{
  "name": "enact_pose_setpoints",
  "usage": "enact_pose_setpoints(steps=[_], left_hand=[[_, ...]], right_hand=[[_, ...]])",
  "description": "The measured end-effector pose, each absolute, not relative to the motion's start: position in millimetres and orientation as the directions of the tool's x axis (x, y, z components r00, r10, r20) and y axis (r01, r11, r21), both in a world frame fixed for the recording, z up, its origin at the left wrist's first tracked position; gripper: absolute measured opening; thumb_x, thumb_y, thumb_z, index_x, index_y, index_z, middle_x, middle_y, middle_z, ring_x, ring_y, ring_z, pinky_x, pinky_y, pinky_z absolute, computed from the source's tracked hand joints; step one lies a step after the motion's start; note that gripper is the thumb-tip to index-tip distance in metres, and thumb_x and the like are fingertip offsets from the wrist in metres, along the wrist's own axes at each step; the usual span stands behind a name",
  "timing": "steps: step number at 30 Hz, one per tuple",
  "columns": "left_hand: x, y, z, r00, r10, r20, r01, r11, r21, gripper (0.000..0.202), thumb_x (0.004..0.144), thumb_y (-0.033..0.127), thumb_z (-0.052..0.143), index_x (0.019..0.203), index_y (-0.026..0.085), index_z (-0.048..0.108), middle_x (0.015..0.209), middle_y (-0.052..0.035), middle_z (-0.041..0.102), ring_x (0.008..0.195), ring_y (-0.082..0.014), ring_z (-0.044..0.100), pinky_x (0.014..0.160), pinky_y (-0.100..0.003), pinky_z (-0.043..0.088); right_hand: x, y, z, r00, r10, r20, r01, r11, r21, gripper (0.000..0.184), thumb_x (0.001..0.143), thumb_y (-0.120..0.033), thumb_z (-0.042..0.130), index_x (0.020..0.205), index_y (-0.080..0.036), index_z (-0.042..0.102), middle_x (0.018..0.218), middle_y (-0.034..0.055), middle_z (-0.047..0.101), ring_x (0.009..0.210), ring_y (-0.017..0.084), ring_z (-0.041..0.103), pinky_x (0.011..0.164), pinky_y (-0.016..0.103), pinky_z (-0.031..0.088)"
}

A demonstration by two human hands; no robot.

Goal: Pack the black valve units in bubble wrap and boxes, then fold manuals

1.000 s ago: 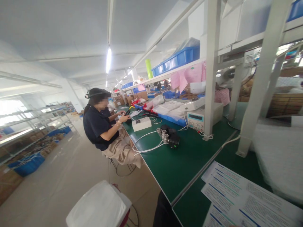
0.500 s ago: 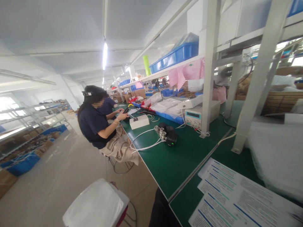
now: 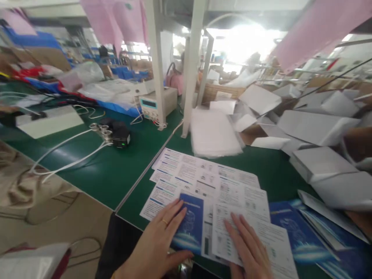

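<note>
My left hand (image 3: 158, 242) lies flat with its fingers stretched out on a folded blue booklet (image 3: 188, 226) at the near edge of the green bench (image 3: 116, 174). A ring shows on one finger. My right hand (image 3: 248, 246) lies flat, fingers apart, on a white printed sheet (image 3: 247, 228) just right of the booklet. Both rest on a spread of white printed leaflets (image 3: 200, 174). More blue booklets (image 3: 293, 228) lie to the right of my right hand.
A stack of white foam sheets (image 3: 212, 131) lies behind the leaflets, with white boxes (image 3: 316, 126) piled at the right. To the left sit a black device with metal fittings (image 3: 116, 133), white cables (image 3: 66, 155), a white box (image 3: 49, 122) and a power supply (image 3: 154, 102). White posts (image 3: 192, 66) rise mid-bench.
The view has swung from the aisle and the seated co-worker down and right to the bench. Both my hands have come into view, flat on the printed papers.
</note>
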State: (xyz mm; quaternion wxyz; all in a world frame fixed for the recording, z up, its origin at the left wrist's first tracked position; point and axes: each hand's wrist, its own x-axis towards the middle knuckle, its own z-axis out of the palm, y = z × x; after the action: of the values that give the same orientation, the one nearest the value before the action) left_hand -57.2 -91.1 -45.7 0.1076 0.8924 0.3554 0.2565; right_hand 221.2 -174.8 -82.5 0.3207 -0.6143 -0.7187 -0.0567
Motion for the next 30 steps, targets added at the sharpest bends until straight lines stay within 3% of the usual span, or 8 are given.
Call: enact_pose_setpoints(steps=[2,4,8,13,20,26,30], left_hand=[[-55,-91,-43,0.595,0.677,0.434,0.575,-0.735,0.359,0.058,0.098,0.04,0.067,0.148,0.017,0.05,0.146,-0.0175,0.062,0.135,-0.031,0.061,0.108,-0.046,0.058],[-52,-91,-42,0.582,0.666,0.466,0.568,-0.743,0.353,0.049,0.101,0.037,0.062,0.145,0.018,0.053,0.143,-0.0162,0.065,0.131,-0.0295,0.065,0.105,-0.044,0.06],[-48,-90,-38,0.618,0.656,0.433,0.561,-0.754,0.341,0.064,0.092,0.048,0.073,0.144,0.016,0.054,0.144,-0.0187,0.064,0.13,-0.0366,0.064,0.101,-0.053,0.062],[-49,-84,-36,0.604,0.648,0.464,0.568,-0.758,0.32,0.037,0.104,0.029,0.056,0.138,0.015,0.058,0.135,-0.016,0.07,0.121,-0.028,0.071,0.1,-0.044,0.064],[-42,-82,-26,0.626,0.64,0.445,0.588,-0.762,0.269,0.043,0.099,0.043,0.064,0.13,0.013,0.062,0.127,-0.0177,0.073,0.109,-0.0346,0.074,0.088,-0.054,0.067],[-38,-78,-26,0.544,0.638,0.545,0.568,-0.758,0.321,0.024,0.106,0.023,0.049,0.123,0.014,0.064,0.114,-0.0132,0.077,0.099,-0.0249,0.076,0.087,-0.039,0.067],[-33,-78,-27,0.479,0.667,0.571,0.61,-0.72,0.33,0.027,0.101,0.022,0.053,0.126,0.013,0.062,0.117,-0.0143,0.076,0.1,-0.0271,0.075,0.086,-0.039,0.066]], right_hand=[[213,-172,-80,-0.036,0.848,0.529,0.928,0.225,-0.297,0.074,0.093,-0.007,0.041,0.162,-0.032,0.033,0.156,0.007,0.052,0.143,0.037,0.049,0.105,0.057,0.05],[204,-169,-76,-0.025,0.854,0.52,0.929,0.213,-0.304,0.077,0.089,-0.003,0.041,0.16,-0.03,0.036,0.157,0.0061,0.052,0.145,0.035,0.048,0.107,0.057,0.049],[191,-167,-66,0.009,0.878,0.478,0.909,0.193,-0.37,0.082,0.082,0.004,0.04,0.157,-0.029,0.041,0.158,0.0054,0.051,0.148,0.034,0.043,0.111,0.06,0.047],[186,-168,-61,0.071,0.889,0.453,0.875,0.162,-0.455,0.074,0.089,0.004,0.036,0.155,-0.028,0.042,0.157,0.0048,0.051,0.15,0.03,0.04,0.115,0.061,0.044],[185,-166,-63,0.084,0.866,0.493,0.857,0.19,-0.48,0.061,0.099,-0.004,0.039,0.154,-0.027,0.045,0.154,0.0055,0.054,0.147,0.03,0.044,0.114,0.058,0.046],[184,-165,-62,0.114,0.876,0.469,0.849,0.159,-0.503,0.063,0.098,-0.003,0.038,0.155,-0.029,0.043,0.156,0.0043,0.052,0.149,0.029,0.042,0.116,0.059,0.044],[182,-163,-65,0.099,0.852,0.514,0.857,0.189,-0.48,0.059,0.099,-0.007,0.04,0.153,-0.027,0.047,0.154,0.0051,0.054,0.146,0.03,0.046,0.113,0.058,0.046]])
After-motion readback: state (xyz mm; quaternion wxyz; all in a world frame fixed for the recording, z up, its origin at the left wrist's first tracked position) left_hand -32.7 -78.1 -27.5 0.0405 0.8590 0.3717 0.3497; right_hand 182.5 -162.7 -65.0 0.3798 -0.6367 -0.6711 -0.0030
